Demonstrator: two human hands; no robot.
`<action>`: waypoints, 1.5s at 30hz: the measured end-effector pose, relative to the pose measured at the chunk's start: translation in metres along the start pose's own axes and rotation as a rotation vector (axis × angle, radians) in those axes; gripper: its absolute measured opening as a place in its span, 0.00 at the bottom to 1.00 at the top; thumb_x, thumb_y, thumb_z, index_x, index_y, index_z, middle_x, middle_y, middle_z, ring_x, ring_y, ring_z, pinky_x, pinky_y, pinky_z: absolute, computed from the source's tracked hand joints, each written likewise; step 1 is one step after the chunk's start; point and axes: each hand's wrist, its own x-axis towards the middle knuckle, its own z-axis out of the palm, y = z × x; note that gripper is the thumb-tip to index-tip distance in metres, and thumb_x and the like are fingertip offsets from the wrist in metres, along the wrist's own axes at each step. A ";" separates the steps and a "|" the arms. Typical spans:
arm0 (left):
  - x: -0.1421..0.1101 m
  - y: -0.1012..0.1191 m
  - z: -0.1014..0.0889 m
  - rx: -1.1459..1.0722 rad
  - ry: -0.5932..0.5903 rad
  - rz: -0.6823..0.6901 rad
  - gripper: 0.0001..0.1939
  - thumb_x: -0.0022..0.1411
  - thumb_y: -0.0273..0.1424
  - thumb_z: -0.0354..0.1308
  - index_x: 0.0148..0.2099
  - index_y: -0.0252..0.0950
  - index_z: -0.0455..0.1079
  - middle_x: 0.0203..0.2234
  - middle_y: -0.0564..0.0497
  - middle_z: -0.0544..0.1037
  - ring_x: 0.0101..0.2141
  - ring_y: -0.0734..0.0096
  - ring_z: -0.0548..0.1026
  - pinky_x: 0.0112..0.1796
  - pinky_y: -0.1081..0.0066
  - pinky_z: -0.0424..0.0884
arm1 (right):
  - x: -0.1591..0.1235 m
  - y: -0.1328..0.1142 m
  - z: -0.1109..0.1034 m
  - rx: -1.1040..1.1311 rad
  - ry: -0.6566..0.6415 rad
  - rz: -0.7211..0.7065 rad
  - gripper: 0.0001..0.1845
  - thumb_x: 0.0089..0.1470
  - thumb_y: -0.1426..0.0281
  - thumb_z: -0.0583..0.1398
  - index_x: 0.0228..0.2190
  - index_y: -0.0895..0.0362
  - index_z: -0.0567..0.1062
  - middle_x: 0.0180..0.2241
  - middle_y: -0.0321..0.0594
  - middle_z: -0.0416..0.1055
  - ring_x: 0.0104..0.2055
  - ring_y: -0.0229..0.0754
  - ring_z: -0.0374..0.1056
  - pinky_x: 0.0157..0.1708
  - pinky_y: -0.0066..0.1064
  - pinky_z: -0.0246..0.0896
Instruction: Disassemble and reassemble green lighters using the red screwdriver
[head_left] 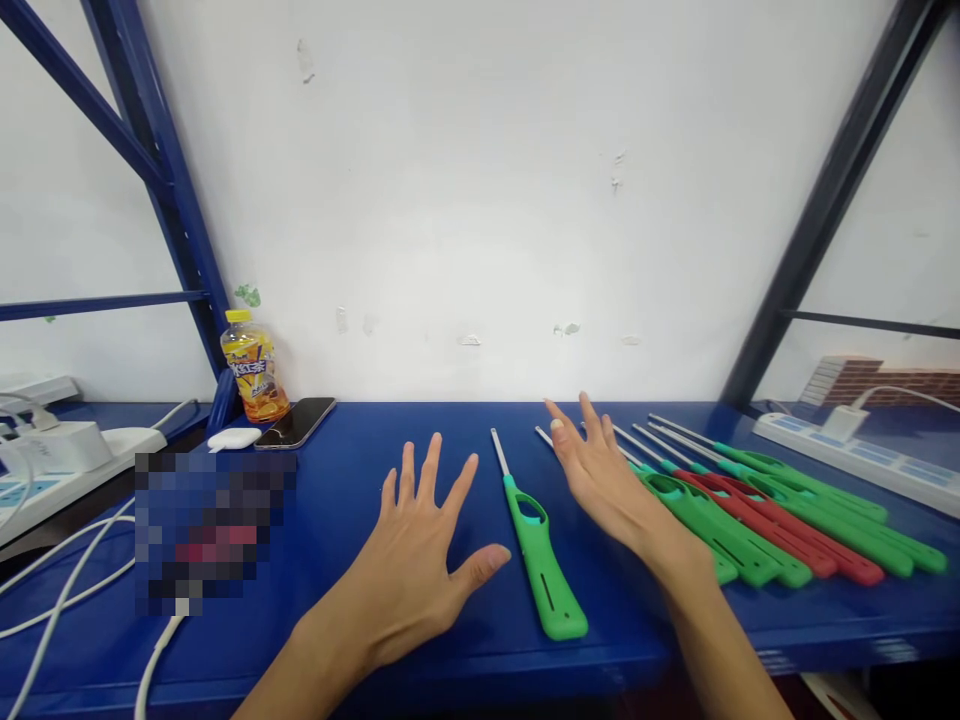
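My left hand (424, 550) is spread flat over the blue tabletop (352, 510), fingers apart and holding nothing. Just right of its thumb lies a single green long-necked lighter (546, 575), its metal tip pointing to the wall. My right hand (600, 470), with fingers extended and nothing in its grasp, is over the left end of a row of similar lighters. That row has several green lighters (720, 525) and some red lighters (795, 525) lying side by side, handles toward me. My right hand and forearm hide part of the leftmost ones; whether they touch cannot be told.
At the back left stand a yellow-capped drink bottle (255, 375), a phone (298, 423) and a white case (234, 438). A blurred-out item (214, 530) trails a white cable (154, 660). Power strips (862, 455) lie at both sides, beside shelf posts (814, 210).
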 end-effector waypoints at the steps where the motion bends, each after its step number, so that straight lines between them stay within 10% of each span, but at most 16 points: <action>1: 0.001 0.001 0.001 -0.009 -0.025 0.005 0.44 0.72 0.63 0.40 0.79 0.48 0.40 0.77 0.37 0.31 0.72 0.26 0.30 0.64 0.27 0.50 | 0.000 -0.001 -0.001 -0.011 -0.041 0.000 0.40 0.69 0.40 0.40 0.73 0.41 0.55 0.79 0.41 0.31 0.77 0.73 0.27 0.70 0.71 0.39; 5: 0.005 -0.002 0.011 0.034 -0.103 -0.029 0.38 0.75 0.58 0.41 0.78 0.47 0.50 0.76 0.35 0.42 0.73 0.29 0.38 0.65 0.31 0.53 | -0.006 -0.018 -0.008 -0.078 -0.122 -0.159 0.36 0.72 0.46 0.42 0.68 0.48 0.68 0.77 0.45 0.45 0.78 0.64 0.31 0.73 0.63 0.37; 10: 0.009 -0.008 0.017 0.143 -0.138 -0.032 0.33 0.78 0.48 0.44 0.77 0.39 0.55 0.73 0.31 0.54 0.72 0.32 0.50 0.65 0.35 0.56 | -0.033 -0.064 -0.023 -0.004 -0.250 -0.419 0.23 0.74 0.55 0.50 0.47 0.52 0.81 0.45 0.43 0.82 0.52 0.51 0.75 0.54 0.42 0.65; 13: 0.010 -0.007 0.014 0.196 -0.176 -0.011 0.32 0.78 0.44 0.44 0.77 0.35 0.55 0.73 0.30 0.55 0.72 0.33 0.52 0.65 0.36 0.56 | -0.048 -0.078 -0.027 -0.004 -0.464 -0.431 0.13 0.68 0.56 0.60 0.41 0.49 0.81 0.33 0.35 0.82 0.38 0.46 0.76 0.38 0.33 0.62; 17: 0.010 -0.005 0.014 0.220 -0.167 -0.037 0.34 0.78 0.47 0.42 0.77 0.35 0.55 0.73 0.32 0.55 0.72 0.35 0.52 0.66 0.38 0.57 | -0.047 -0.065 -0.026 -0.051 -0.613 -0.335 0.08 0.62 0.66 0.64 0.42 0.50 0.81 0.34 0.35 0.81 0.42 0.46 0.75 0.36 0.31 0.58; 24: 0.010 -0.009 0.021 0.194 -0.078 -0.021 0.35 0.76 0.49 0.44 0.75 0.34 0.58 0.72 0.32 0.58 0.71 0.34 0.57 0.65 0.36 0.58 | -0.042 -0.056 -0.027 -0.200 -0.431 -0.319 0.09 0.66 0.67 0.60 0.43 0.53 0.81 0.40 0.41 0.82 0.45 0.49 0.76 0.41 0.34 0.60; 36: 0.009 -0.005 0.011 0.262 -0.115 0.080 0.29 0.69 0.24 0.45 0.69 0.36 0.69 0.70 0.37 0.63 0.69 0.34 0.61 0.62 0.34 0.62 | -0.025 -0.057 0.011 0.144 -0.693 -0.437 0.05 0.62 0.64 0.64 0.38 0.52 0.79 0.27 0.29 0.75 0.28 0.36 0.70 0.27 0.24 0.57; 45: 0.016 0.000 0.005 0.312 -0.032 0.006 0.35 0.59 0.10 0.43 0.62 0.32 0.75 0.57 0.36 0.78 0.52 0.45 0.77 0.49 0.51 0.76 | -0.026 -0.066 0.008 -0.043 -0.443 -0.447 0.06 0.65 0.65 0.63 0.35 0.49 0.80 0.27 0.30 0.77 0.32 0.40 0.73 0.31 0.29 0.54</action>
